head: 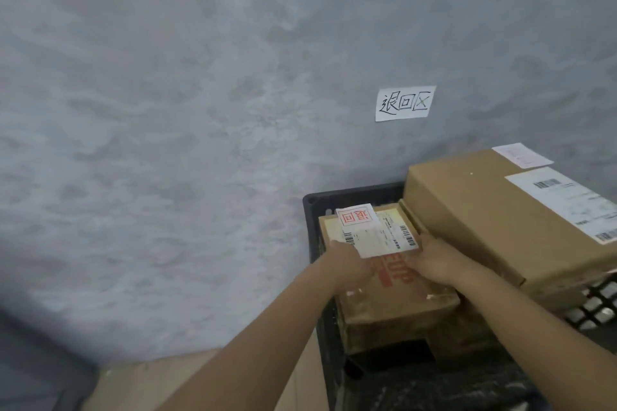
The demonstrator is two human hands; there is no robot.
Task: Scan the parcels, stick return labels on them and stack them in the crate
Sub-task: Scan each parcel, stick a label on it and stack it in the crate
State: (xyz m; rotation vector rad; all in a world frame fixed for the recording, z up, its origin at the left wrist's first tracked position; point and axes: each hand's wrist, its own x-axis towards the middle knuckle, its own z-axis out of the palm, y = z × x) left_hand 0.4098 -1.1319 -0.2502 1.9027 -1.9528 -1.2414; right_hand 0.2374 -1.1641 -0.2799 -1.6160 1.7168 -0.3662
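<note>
Furthest left of the things in play, the left hand (350, 264) rests on the near-left part of the small parcel (397, 280), its fingers curled at the parcel's left edge beside the white shipping label (380, 237). Whether they pinch the box or just steady it I cannot tell, since the fingertips are hidden. A red-stamped return label (355, 217) sits at the far-left corner of the parcel, overlapping the shipping label. The parcel itself lies on top of other boxes inside the black crate (314, 207), against its left wall.

The right hand (434, 264) lies on the parcel's top right, fingers fairly flat and pressing rather than clamped round anything. Beside it, touching the small parcel's right edge, a big parcel (494, 217) rests tilted across the crate's right rim.

Risks, as I judge them: the big parcel looks poorly seated and could slide if the small one is nudged sideways. The return label (one corner seems lifted) may peel off if not pressed down.

A handwritten paper sign (402, 103) hangs on the grey wall (167, 110) above.
</note>
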